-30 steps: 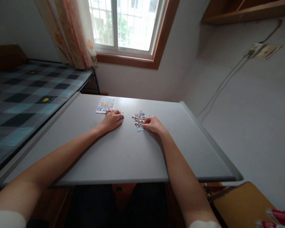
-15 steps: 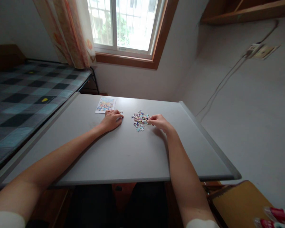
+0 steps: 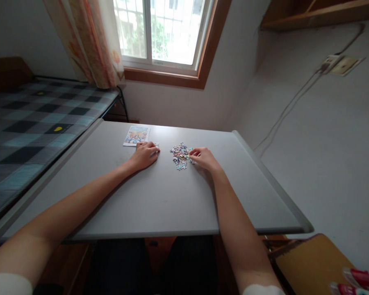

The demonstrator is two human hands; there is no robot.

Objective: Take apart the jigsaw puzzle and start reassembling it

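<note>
"Grip first: how does the right hand (image 3: 203, 158) stand?"

"Thumb and fingertips sit close together at the right edge of the puzzle pieces (image 3: 181, 152); whether one is pinched there, I cannot tell."

"And the left hand (image 3: 144, 155)?"

"Back upward on the table (image 3: 160, 200), fingers bent, just beside a small patch of pieces (image 3: 157, 145) that it partly hides; I cannot tell whether it holds anything."

"How does the heap look?"

"Small knobbed bits, speckled blue, pink, yellow and white; they lie loose between the two hands, pale blue ones at the near end."

"Which way does it point?"

"It trails toward the person, its long axis running roughly away from the body; single pieces are too small to read."

"Materials, shapes?"

"Smooth pale grey tabletop with rounded edges; a flat rectangular printed sheet (image 3: 137, 134) beyond the left hand; farther out, a brown window frame (image 3: 162, 78), a patterned cloth curtain (image 3: 95, 49) and a checked mattress (image 3: 58, 108)."
</note>
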